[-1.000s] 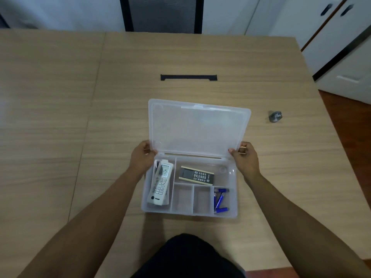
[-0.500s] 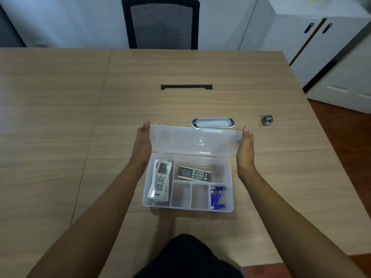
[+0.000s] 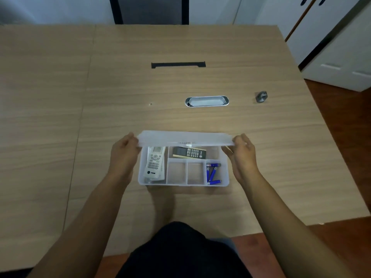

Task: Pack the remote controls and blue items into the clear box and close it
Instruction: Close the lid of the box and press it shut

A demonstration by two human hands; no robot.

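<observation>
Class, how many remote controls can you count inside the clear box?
2. A white remote in the left compartment; a dark remote in the upper middle one, partly under the lid.

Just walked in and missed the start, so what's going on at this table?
A person is closing a clear box on the table. The left hand and right hand each hold an end of the lid, which is partway down, not yet shut. Inside, a white remote lies in the left compartment, a dark remote in the back one, and blue batteries at front right. The two middle compartments are empty.
</observation>
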